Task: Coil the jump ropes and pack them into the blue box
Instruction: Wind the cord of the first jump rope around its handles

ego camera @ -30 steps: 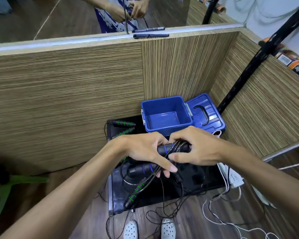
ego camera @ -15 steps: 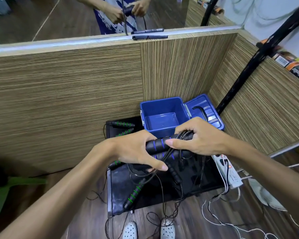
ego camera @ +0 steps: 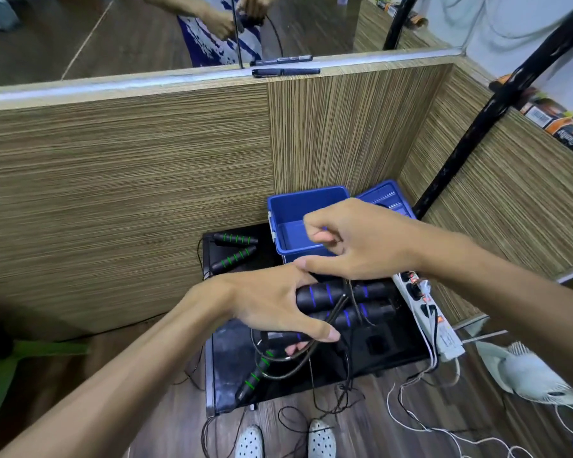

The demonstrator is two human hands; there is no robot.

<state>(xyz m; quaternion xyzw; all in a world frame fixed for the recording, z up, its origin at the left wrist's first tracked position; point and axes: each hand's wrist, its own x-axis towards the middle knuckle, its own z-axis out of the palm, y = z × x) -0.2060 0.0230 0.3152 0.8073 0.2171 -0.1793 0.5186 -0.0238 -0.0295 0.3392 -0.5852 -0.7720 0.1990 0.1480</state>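
Observation:
My left hand [ego camera: 272,302] grips the black, blue-ringed handles [ego camera: 328,294] of a jump rope, held side by side above a black table [ego camera: 377,345]. My right hand [ego camera: 358,239] is just above them in front of the open blue box [ego camera: 290,206], fingers pinching the thin black cord [ego camera: 353,292] that drops across the handles. The box looks empty; its lid [ego camera: 382,195] lies open to the right. Two green-ringed handles [ego camera: 234,247] lie at the table's back left. Another green-ringed handle [ego camera: 253,378] and loose cord lie at the front.
Wood-grain partition walls [ego camera: 146,193] enclose the table at the back and right. A white power strip [ego camera: 427,312] hangs off the table's right edge. A slanted black pole [ego camera: 477,117] rises at right. Cords trail on the floor by my shoes [ego camera: 285,441].
Both hands have lifted the blue-ringed handles off the table toward the box. My right hand has let go of the handles and risen, pinching the cord above them.

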